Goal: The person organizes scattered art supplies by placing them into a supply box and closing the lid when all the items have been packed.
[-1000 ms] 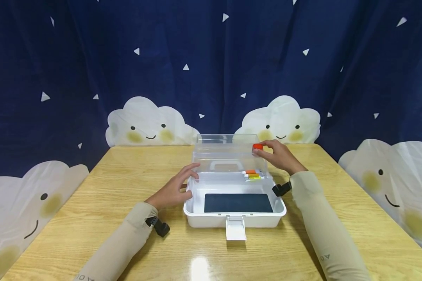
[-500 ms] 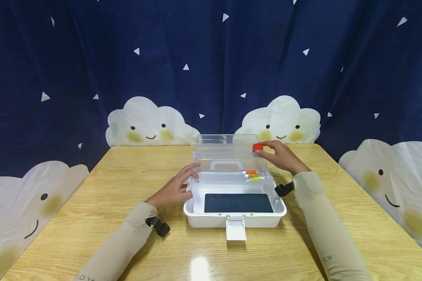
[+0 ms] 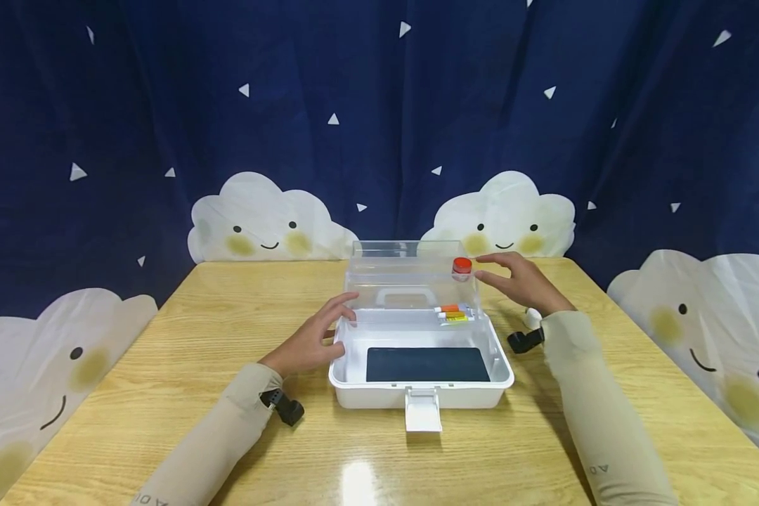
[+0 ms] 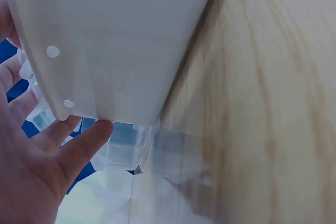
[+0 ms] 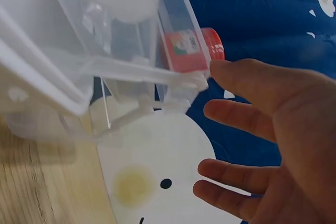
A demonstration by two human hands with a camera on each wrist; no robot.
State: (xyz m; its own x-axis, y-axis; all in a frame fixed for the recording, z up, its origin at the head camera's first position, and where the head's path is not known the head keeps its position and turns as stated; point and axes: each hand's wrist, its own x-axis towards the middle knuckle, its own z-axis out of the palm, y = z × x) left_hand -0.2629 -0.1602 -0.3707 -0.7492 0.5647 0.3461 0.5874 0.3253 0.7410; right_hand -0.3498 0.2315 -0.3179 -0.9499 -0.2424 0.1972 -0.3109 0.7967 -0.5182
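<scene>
A white storage box [image 3: 348, 397] stands on the table with its clear stepped trays [image 3: 379, 280] raised at the back. My left hand [image 3: 313, 341] holds its left side, thumb over the rim and two fingers [image 4: 86, 142] against the outer end wall. In the right end of the top tray sits a small red-lidded jar [image 3: 462, 266], with a printed label in the right wrist view. Just right of it is my right hand [image 3: 523, 282], fingers spread and holding nothing. Orange and yellow tubes [image 3: 454, 313] lie in the lower tray. A dark flat rectangle [image 3: 427, 364] covers part of the box floor.
The box's front latch [image 3: 422, 410] hangs down over the wooden table [image 3: 253, 295]. A small white object [image 3: 533, 318] shows beside the right wrist camera [image 3: 525, 341], partly hidden. Behind the table hangs a dark blue curtain [image 3: 379, 105] with cloud shapes.
My right hand has let go of the red-lidded jar and drawn back to the right, leaving the jar in the top tray. My left hand has stayed in place on the box.
</scene>
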